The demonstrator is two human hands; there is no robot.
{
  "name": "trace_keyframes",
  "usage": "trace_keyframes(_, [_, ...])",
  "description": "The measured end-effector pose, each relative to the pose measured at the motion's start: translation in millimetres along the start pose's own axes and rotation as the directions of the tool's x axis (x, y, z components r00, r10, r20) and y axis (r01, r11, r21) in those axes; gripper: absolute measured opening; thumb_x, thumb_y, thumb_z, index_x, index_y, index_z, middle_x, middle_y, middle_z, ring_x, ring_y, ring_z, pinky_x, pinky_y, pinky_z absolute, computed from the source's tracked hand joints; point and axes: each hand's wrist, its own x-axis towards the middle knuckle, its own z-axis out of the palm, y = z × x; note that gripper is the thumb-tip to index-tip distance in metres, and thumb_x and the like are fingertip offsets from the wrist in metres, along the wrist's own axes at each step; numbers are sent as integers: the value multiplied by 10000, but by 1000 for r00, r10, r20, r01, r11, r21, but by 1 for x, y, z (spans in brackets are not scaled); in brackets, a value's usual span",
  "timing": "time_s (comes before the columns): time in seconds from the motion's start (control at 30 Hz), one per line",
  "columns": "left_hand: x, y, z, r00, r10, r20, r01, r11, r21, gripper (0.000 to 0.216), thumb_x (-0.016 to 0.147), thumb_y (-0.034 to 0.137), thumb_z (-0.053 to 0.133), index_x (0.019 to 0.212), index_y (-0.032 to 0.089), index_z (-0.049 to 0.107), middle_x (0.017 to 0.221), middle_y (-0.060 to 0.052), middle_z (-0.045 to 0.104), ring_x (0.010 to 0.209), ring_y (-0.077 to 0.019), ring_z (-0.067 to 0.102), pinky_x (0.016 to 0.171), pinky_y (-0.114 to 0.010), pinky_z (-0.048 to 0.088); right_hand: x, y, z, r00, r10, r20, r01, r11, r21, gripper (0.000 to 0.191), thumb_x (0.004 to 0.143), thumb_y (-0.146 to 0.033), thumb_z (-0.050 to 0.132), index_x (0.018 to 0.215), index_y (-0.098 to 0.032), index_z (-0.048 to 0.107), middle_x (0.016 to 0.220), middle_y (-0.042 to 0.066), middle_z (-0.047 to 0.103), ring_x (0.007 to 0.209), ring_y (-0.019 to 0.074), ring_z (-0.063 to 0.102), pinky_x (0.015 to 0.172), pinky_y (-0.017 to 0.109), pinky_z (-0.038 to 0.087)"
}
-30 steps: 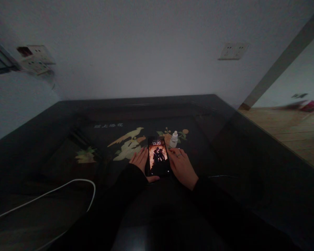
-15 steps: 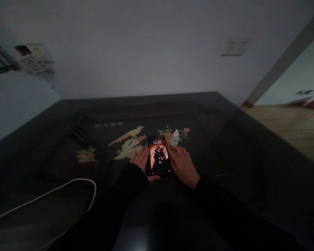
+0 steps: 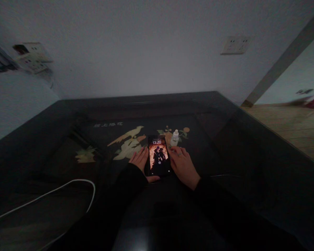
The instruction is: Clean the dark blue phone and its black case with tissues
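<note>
A smartphone [image 3: 159, 157] lies face up on the dark tabletop with its screen lit. The screen shows 13:20 above a picture of dark figures on an orange background. My left hand [image 3: 140, 162] rests flat along the phone's left side, fingers stretched out and thumb near its lower edge. At the right side, my right hand [image 3: 183, 167] lies on the table, its fingers loosely extended and the thumb side against the phone's edge. Just beyond the right fingers stands a small white-capped dropper bottle [image 3: 174, 138]. Neither hand lifts the phone.
The dark glossy table [image 3: 136, 108] bears bird and flower decoration and meets a pale wall [image 3: 136, 48]. A white cable [image 3: 49, 191] curves across the left front. Sockets [image 3: 236, 45] sit on the wall. Beyond the table's right edge is wooden floor [image 3: 285, 122].
</note>
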Motion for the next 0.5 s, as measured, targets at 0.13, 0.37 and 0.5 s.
trace_keyframes(0.13, [-2, 2, -1, 1000, 0, -15, 0, 1000, 1, 1090, 524, 630, 565, 1350, 22, 195, 1415, -106, 206, 1319, -258, 170, 1081, -453, 131, -1, -2, -2, 1000, -2, -7, 2, 1000, -7, 393, 817, -148, 406, 1203, -174, 475, 1166, 98, 496, 997, 238, 414, 816, 346, 372])
trace_keyframes(0.37, [-5, 2, 1, 997, 7, -78, -9, 1000, -23, 1106, 490, 576, 631, 1350, 26, 203, 1412, -144, 203, 1309, -269, 202, 1073, -455, 159, -5, -2, -5, 998, -32, -46, 31, 999, -9, 376, 837, -152, 390, 1204, -150, 472, 1170, 104, 509, 1009, 250, 422, 818, 369, 385])
trace_keyframes(0.5, [-2, 1, 10, 970, -20, -242, -27, 982, -188, 932, 588, 554, 593, 1298, 8, 333, 1394, -208, 229, 1289, -317, 231, 1047, -443, 212, -8, 0, -8, 995, -44, -90, 45, 999, 16, 327, 851, -142, 372, 1143, -137, 519, 1114, 102, 540, 990, 214, 461, 839, 341, 404])
